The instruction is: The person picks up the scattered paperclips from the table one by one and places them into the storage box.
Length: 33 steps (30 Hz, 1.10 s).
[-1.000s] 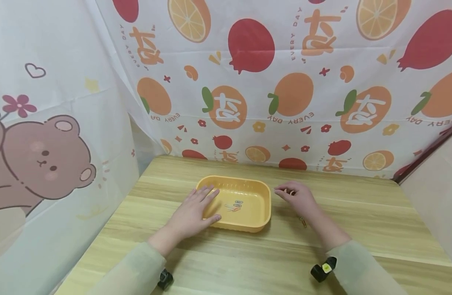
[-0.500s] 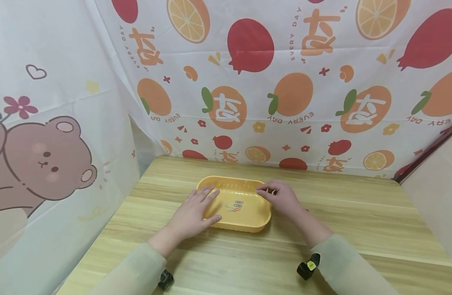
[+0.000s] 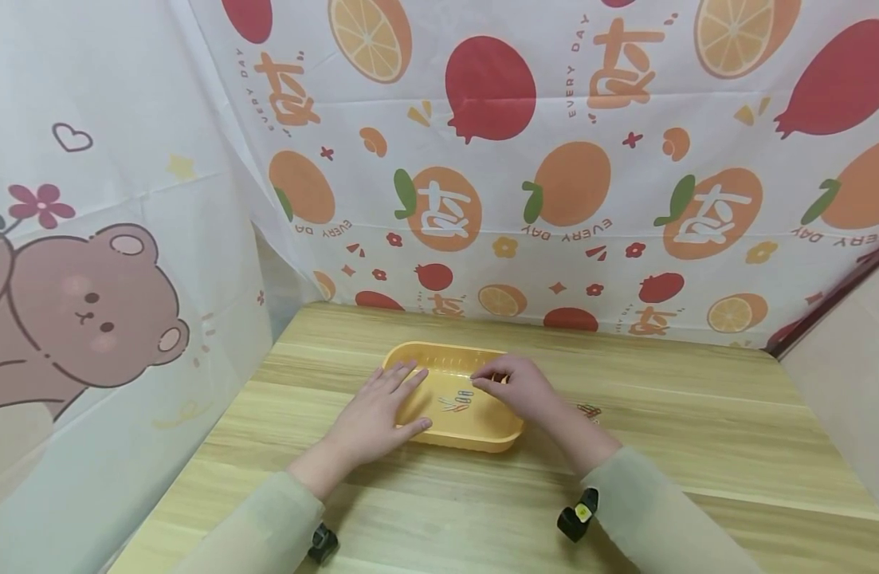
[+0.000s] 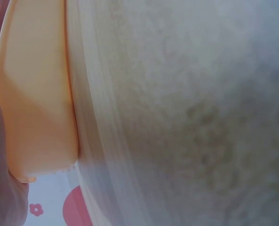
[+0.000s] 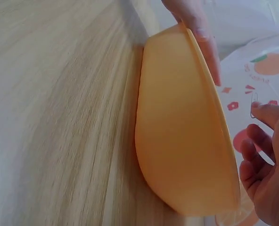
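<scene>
My left hand (image 3: 370,418) rests on the left side of a yellow plastic tray (image 3: 475,441), its fingers spread and fairly straight over the rim. My right hand (image 3: 521,389) is above the tray's right half and pinches a pale paper clip (image 5: 254,106) between thumb and forefinger. The other right fingers are curled. Several small paper clips (image 3: 459,400) lie on the tray floor, some grey, some white and one reddish. In the left wrist view the tray's wall (image 4: 38,103) fills the left part, with only a strip of hand beside it.
A small heap of coloured paper clips (image 3: 588,410) lies on the wooden table (image 3: 704,430), right of the tray and beside the right forearm. A fruit-print cloth (image 3: 475,263) hangs along the table's back edge. A bear-print cloth (image 3: 217,335) hangs at the left.
My right hand has moved left from beside the tray to above its inside, still pinching the paper clip. The heap on the table shows again behind the forearm. My left hand stays put.
</scene>
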Each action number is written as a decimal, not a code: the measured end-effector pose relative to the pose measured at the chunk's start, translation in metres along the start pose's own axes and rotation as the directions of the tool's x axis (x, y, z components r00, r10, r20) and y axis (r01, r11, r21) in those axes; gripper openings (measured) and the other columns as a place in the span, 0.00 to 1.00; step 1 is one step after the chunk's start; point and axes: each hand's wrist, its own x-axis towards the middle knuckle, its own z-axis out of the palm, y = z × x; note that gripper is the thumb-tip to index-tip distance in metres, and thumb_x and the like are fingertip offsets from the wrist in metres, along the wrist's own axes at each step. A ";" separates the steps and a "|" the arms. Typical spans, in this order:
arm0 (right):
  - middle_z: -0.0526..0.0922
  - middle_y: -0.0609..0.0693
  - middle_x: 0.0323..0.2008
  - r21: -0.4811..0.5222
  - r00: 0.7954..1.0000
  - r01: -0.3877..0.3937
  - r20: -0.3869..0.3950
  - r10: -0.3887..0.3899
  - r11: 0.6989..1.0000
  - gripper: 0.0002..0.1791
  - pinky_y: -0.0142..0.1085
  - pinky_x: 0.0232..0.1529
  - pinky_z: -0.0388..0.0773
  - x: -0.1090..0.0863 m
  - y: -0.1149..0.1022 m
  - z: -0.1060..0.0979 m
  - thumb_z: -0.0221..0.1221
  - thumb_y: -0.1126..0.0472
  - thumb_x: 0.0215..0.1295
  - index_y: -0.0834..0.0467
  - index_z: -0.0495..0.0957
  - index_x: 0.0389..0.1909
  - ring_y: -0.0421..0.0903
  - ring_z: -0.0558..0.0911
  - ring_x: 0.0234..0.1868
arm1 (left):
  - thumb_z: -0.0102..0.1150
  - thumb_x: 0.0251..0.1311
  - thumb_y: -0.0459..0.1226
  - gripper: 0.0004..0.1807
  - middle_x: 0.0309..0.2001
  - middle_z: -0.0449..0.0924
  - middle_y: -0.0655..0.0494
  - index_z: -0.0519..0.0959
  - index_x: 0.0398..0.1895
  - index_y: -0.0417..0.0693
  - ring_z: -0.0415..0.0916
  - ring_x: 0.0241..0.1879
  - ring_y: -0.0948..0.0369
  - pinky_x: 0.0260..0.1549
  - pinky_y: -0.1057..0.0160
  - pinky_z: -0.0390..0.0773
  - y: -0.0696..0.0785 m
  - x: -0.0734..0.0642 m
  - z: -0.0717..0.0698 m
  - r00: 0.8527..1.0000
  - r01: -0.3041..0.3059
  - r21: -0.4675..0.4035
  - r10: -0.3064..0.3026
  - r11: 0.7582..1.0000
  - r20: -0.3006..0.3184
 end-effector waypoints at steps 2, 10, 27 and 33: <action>0.81 0.39 0.32 -0.034 1.000 0.006 0.021 -0.005 0.999 0.04 0.36 0.35 0.78 0.003 -0.002 0.004 0.66 0.55 0.65 0.48 0.88 0.38 0.42 0.77 0.35 | 0.55 0.63 0.63 0.44 0.77 0.54 0.52 0.58 0.78 0.57 0.49 0.76 0.50 0.74 0.45 0.48 0.000 0.000 -0.001 1.000 -0.002 0.004 0.002 1.000 -0.001; 0.79 0.39 0.27 -0.173 0.993 0.073 0.107 -0.054 0.982 0.03 0.33 0.33 0.74 0.018 -0.008 0.019 0.66 0.57 0.64 0.51 0.88 0.34 0.40 0.74 0.30 | 0.55 0.63 0.64 0.44 0.77 0.56 0.51 0.58 0.78 0.56 0.50 0.76 0.49 0.74 0.44 0.49 -0.002 0.000 -0.001 1.000 -0.019 0.013 0.019 1.000 -0.015; 0.81 0.40 0.25 -0.396 0.986 -0.022 0.143 0.086 0.918 0.05 0.36 0.35 0.76 0.041 -0.010 0.049 0.67 0.59 0.59 0.51 0.85 0.24 0.40 0.76 0.29 | 0.50 0.63 0.66 0.44 0.76 0.57 0.51 0.59 0.77 0.56 0.51 0.76 0.50 0.73 0.45 0.51 -0.002 -0.001 -0.001 0.999 -0.029 0.014 0.029 0.999 -0.019; 0.82 0.41 0.28 -0.416 0.983 -0.059 0.133 0.125 0.908 0.05 0.38 0.40 0.78 0.044 -0.009 0.055 0.66 0.59 0.59 0.50 0.85 0.24 0.41 0.78 0.33 | 0.53 0.63 0.65 0.44 0.76 0.56 0.51 0.58 0.78 0.56 0.50 0.76 0.51 0.74 0.45 0.49 -0.002 -0.001 -0.001 0.999 -0.028 0.007 0.028 1.000 -0.017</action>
